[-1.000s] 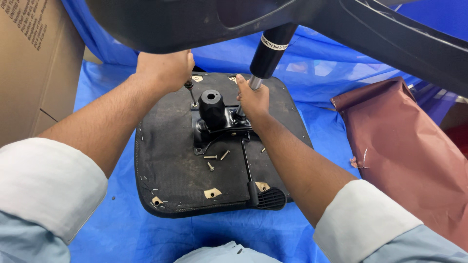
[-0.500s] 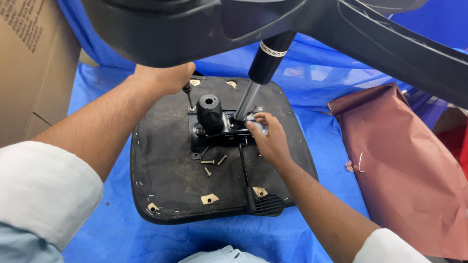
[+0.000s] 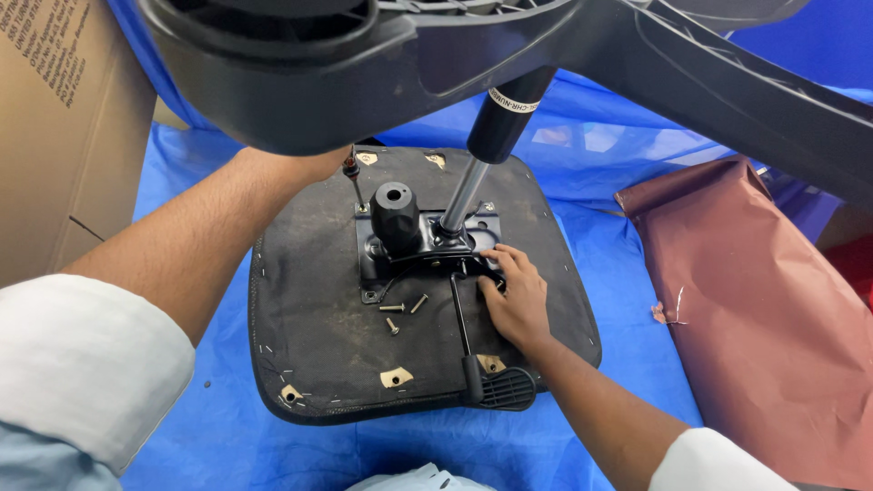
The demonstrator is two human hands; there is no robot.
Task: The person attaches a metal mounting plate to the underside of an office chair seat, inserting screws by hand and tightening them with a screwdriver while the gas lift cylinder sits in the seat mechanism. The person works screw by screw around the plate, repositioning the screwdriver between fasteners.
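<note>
On the upturned seat pan [image 3: 309, 300], the right hand [image 3: 518, 300] rests fingers-curled against the mechanism plate [image 3: 427, 245], gripping nothing; the left hand's grip is hidden behind the chair base [image 3: 300, 82].

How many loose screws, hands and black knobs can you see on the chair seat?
Loose screws: 3
Hands: 1 in view, the right hand; the left hand is hidden behind the chair base
Black knobs: 1
Total: 5
</note>
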